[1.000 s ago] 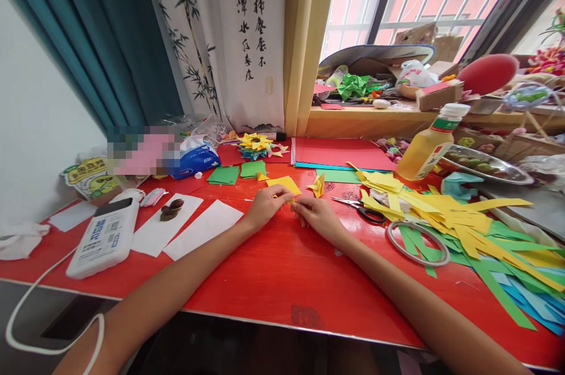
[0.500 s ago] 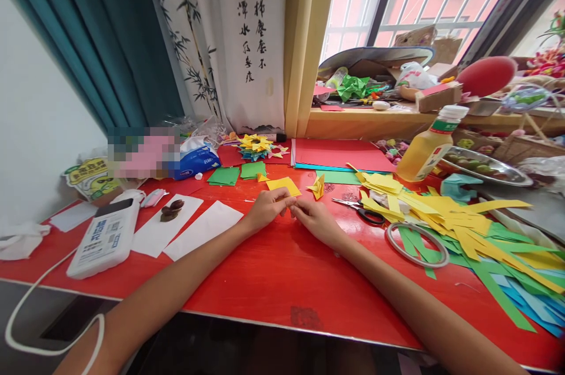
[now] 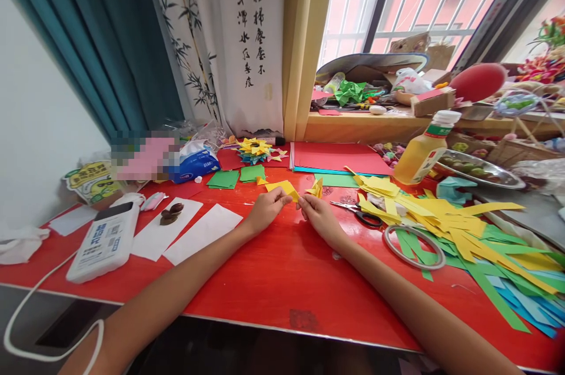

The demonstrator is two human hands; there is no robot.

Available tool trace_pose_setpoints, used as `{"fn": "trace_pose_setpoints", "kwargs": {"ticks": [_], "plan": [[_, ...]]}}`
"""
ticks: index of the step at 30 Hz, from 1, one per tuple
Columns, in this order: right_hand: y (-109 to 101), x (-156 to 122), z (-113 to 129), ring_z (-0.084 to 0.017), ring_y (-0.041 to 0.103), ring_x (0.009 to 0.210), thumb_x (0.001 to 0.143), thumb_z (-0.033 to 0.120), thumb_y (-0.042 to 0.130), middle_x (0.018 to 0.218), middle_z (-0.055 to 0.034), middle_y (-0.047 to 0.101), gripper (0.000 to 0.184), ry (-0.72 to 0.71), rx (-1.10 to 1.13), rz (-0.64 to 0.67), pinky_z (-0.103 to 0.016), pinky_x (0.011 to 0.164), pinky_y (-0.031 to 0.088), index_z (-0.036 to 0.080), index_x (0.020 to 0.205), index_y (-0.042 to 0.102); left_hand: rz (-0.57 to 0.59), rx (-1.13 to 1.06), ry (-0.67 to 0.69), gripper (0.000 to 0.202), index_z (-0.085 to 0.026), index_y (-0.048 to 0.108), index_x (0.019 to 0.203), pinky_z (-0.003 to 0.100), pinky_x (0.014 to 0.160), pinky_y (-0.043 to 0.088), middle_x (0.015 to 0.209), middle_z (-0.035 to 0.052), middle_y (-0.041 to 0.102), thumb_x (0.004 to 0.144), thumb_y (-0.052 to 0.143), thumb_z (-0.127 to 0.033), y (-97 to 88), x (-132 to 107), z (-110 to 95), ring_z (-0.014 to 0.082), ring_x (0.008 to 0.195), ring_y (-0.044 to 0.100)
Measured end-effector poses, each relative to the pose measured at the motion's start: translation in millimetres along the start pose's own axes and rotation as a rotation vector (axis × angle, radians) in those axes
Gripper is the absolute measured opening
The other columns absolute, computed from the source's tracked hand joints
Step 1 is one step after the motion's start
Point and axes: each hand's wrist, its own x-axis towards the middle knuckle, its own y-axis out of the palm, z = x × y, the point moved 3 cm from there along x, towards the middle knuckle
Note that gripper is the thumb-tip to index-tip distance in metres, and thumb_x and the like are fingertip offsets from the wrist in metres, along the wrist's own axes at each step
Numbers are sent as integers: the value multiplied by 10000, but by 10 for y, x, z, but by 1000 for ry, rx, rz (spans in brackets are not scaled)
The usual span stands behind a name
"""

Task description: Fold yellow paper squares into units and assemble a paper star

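**A:** From the head camera, your two hands meet near the middle of the red counter (image 3: 282, 281). What are you gripping?

**B:** Your left hand (image 3: 263, 211) and your right hand (image 3: 321, 217) come fingertip to fingertip just above the counter. Both are closed in a pinch on a small yellow paper piece (image 3: 295, 196), and your fingers hide most of it

**A:** And what lies around that piece?

**B:** A yellow paper square (image 3: 279, 186) lies flat just behind your left hand, and a folded yellow shape (image 3: 316, 188) sits just behind your right. Scissors (image 3: 359, 215) lie near your right hand, with a tape ring (image 3: 414, 239) beside them. Past the ring is a heap of yellow, green and blue paper strips (image 3: 468, 234). A juice bottle (image 3: 421, 152) stands at the back right. On your left, well apart from your hands, are white sheets (image 3: 200, 234) and a white device (image 3: 103, 239) with its cable
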Motion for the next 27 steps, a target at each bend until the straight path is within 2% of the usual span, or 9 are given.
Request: {"fn": "trace_pose_setpoints", "kwargs": {"ticks": [5, 8, 13, 16, 19, 21, 23, 25, 27], "plan": [[4, 19, 14, -106, 331, 466, 820, 373, 345, 513, 31, 360, 272, -9, 8, -12, -226, 457, 267, 189, 639, 429, 21, -5, 12, 232, -178, 438, 653, 213, 508, 309, 502, -42, 457, 827, 326, -284, 2, -13, 8, 92, 485, 416], [26, 22, 8, -108, 332, 459, 819, 374, 339, 506, 28, 363, 270, 21, 20, -82, -227, 444, 267, 188, 657, 447, 6, 1, 23, 253, -179, 433, 668, 215, 536, 330, 546, -31, 497, 843, 287, -288, 3, -9, -6, 95, 517, 451], [98, 2, -8, -87, 300, 417, 805, 397, 370, 491, 40, 343, 269, 69, 120, -181, -211, 396, 244, 186, 659, 451, -46, 90, 34, 264, -179, 409, 654, 217, 533, 332, 572, -28, 479, 846, 289, -316, -48, 16, -39, 103, 549, 462], [-27, 20, -23, -66, 281, 388, 784, 407, 404, 489, 57, 320, 258, 126, 313, -250, -191, 363, 215, 184, 660, 442, -128, 153, 24, 268, -179, 430, 694, 221, 559, 353, 611, -20, 508, 855, 266, -317, -154, 51, 7, 107, 574, 479], [-338, 77, -48, -46, 287, 367, 734, 421, 473, 501, 60, 350, 259, 138, 444, -381, -182, 348, 204, 172, 663, 462, -216, 271, 69, 193, -184, 461, 873, 236, 646, 383, 743, 0, 559, 851, 295, -281, -263, 96, 106, 121, 691, 517], [-545, 127, -87, -38, 287, 352, 690, 425, 523, 495, 60, 364, 265, 165, 460, -409, -181, 340, 195, 163, 683, 493, -156, 385, 107, 193, -190, 467, 937, 253, 698, 395, 828, 16, 575, 839, 333, -289, -262, 119, 192, 140, 781, 529], [-698, 170, -131, -35, 293, 350, 663, 419, 554, 490, 56, 372, 271, 188, 435, -410, -178, 337, 200, 152, 681, 515, -22, 483, 150, 213, -187, 491, 943, 271, 767, 396, 934, 37, 572, 823, 375, -318, -204, 125, 276, 162, 889, 520], [-774, 197, -164, -36, 291, 348, 663, 418, 555, 471, 55, 364, 275, 206, 369, -380, -177, 336, 207, 144, 662, 525, 62, 543, 145, 269, -178, 482, 1001, 284, 810, 395, 1027, 58, 554, 804, 412, -346, -150, 120, 348, 178, 955, 508], [-777, 206, -177, -39, 284, 343, 674, 422, 535, 446, 56, 346, 285, 232, 299, -320, -179, 334, 207, 141, 632, 524, 96, 578, 128, 322, -171, 458, 1058, 290, 826, 397, 1073, 70, 544, 799, 421, -359, -120, 116, 391, 183, 974, 510]]}}
